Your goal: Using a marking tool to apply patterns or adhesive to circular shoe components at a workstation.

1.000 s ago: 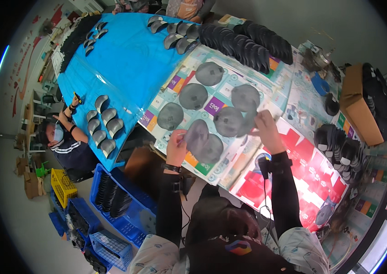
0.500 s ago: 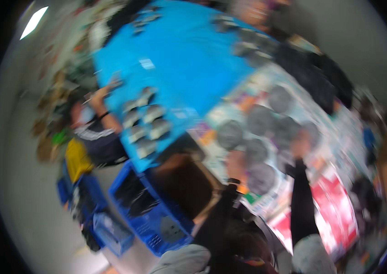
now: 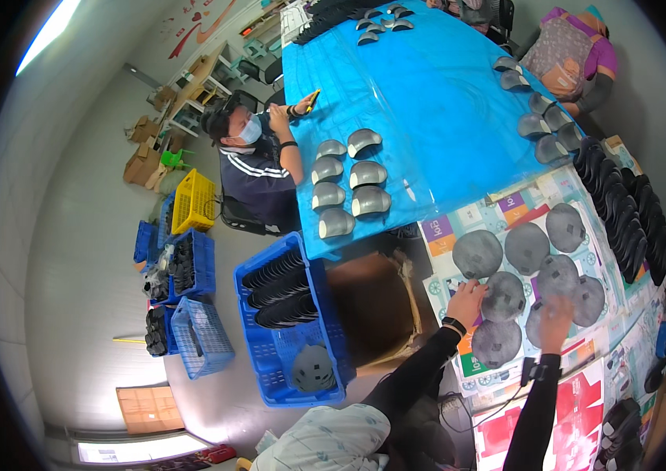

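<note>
Nearest to us, at the right, we see a shiny red and white printed sheet (image 3: 501, 428) on the work table. Just past it is our right hand (image 3: 556, 323). It is blurry, and it is over some round, dark grey pieces (image 3: 477, 253) with a rough look. We cannot tell how far open its fingers are, or if they have hold of one.

Our left hand (image 3: 468, 304) is a bit to the left. Its fingers are a little bent and reach the left edge of one grey round piece. We cannot tell if they pinch it or only touch it. The other round pieces lie close by on colourful printed sheets (image 3: 447, 228), and some overlap.

To the left of our hands is an open brown cardboard box (image 3: 372, 314). Next to it is a big blue plastic crate (image 3: 276, 342), with rows of black curved pieces (image 3: 282, 289) and one grey piece with holes (image 3: 313, 367) inside.

Farther off, shiny grey cup-shaped pieces (image 3: 368, 174) stand in two rows on a bright blue table cover (image 3: 458, 102). A person in a dark shirt (image 3: 258, 184) sits to their left. At the far right, another person in purple sleeves (image 3: 564, 51) leans by the table.
</note>
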`<state>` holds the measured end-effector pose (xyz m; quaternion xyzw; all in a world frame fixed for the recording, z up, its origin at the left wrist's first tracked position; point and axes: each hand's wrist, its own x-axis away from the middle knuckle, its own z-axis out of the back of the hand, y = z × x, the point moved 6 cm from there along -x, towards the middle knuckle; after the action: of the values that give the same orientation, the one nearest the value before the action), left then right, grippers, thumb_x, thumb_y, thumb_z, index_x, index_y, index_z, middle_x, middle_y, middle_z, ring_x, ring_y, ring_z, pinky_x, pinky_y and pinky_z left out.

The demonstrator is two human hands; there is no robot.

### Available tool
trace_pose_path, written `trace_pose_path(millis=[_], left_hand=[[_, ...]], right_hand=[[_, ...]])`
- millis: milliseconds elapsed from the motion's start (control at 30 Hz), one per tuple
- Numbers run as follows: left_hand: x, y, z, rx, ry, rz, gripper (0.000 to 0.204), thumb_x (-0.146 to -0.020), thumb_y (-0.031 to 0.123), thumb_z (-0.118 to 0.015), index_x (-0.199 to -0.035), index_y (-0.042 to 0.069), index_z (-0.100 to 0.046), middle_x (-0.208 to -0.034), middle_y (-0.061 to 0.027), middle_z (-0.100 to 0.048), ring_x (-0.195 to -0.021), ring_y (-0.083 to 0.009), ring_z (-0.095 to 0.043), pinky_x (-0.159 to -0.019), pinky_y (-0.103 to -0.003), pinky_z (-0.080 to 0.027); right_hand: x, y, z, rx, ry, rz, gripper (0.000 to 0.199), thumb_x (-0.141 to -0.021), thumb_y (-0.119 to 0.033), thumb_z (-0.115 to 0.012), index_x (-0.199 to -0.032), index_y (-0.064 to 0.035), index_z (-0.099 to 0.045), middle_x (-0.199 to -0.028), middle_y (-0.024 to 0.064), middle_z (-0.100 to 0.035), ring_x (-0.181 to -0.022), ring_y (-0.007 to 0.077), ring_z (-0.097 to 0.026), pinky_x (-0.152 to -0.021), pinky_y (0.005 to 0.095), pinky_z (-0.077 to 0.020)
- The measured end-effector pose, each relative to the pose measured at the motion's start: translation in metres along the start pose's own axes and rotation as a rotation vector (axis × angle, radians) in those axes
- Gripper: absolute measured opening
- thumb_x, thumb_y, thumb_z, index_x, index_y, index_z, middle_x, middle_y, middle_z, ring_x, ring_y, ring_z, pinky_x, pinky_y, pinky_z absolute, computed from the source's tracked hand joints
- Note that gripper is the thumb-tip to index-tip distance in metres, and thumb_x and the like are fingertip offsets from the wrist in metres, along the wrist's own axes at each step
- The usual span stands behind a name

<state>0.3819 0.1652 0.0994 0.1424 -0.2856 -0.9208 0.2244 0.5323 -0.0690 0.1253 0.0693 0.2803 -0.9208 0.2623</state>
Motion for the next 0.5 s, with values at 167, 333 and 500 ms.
trace_pose_path(millis=[167, 333, 500], left_hand=[[0.001, 0.004, 0.003, -0.011, 0.035, -0.009, 0.021, -0.094, 0.013, -0.063, -0.115, 0.013, -0.068, -0.112, -0.0091, -0.063, -0.099, -0.0345, -0.061, -0.083, -0.044, -0.054], [0.007, -0.009, -0.005, 0.134, 0.120, 0.032, 0.016, -0.096, 0.014, -0.060, -0.106, 0.011, -0.072, -0.103, -0.0133, -0.065, -0.096, -0.0379, -0.061, -0.085, -0.045, -0.051], [0.000, -0.037, -0.017, 0.336, 0.051, 0.004, 0.025, -0.100, 0.019, -0.052, -0.110, 0.003, -0.070, -0.103, -0.0190, -0.068, -0.100, -0.0389, -0.062, -0.088, -0.047, -0.050]], right_hand=[[0.036, -0.073, -0.022, 0.085, -0.248, 0.079, 0.037, -0.079, -0.013, -0.072, -0.116, -0.0119, -0.069, -0.117, 0.0096, -0.055, -0.114, 0.0317, -0.051, -0.093, 0.0486, -0.0430], [0.045, -0.078, -0.031, 0.246, -0.282, 0.077, 0.034, -0.082, -0.015, -0.068, -0.116, -0.0138, -0.070, -0.117, 0.0085, -0.054, -0.115, 0.0310, -0.049, -0.092, 0.0480, -0.0411], [0.046, -0.069, -0.040, 0.282, -0.290, 0.074, 0.034, -0.083, -0.016, -0.067, -0.116, -0.0161, -0.071, -0.118, 0.0083, -0.054, -0.114, 0.0306, -0.049, -0.092, 0.0473, -0.0404]])
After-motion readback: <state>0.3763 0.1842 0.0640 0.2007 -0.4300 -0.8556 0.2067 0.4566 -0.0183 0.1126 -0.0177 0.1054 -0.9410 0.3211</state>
